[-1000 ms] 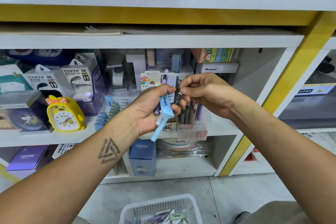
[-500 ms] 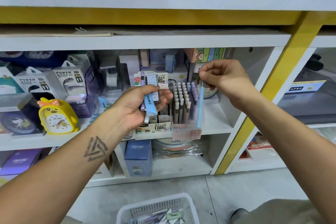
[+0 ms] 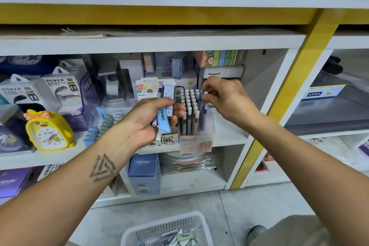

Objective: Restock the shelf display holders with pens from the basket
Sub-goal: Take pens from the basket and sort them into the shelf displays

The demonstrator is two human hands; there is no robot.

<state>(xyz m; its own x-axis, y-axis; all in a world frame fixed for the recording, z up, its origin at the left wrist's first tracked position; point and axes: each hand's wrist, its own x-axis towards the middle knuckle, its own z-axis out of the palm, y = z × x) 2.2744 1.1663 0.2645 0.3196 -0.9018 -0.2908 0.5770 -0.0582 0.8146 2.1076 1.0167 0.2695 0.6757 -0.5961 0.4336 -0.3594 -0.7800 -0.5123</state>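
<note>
Blue pen was pinched by the right hand, seating into the clear holder on the shelf; left hand gripped spare pens. Next, probably release, take another.

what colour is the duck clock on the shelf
Yellow, with an orange spotted bow; the duck clock shows in the head view.

Even, bright indoor light — soft shadows inside the shelves, wide-angle bending and blur at the edges.
</note>
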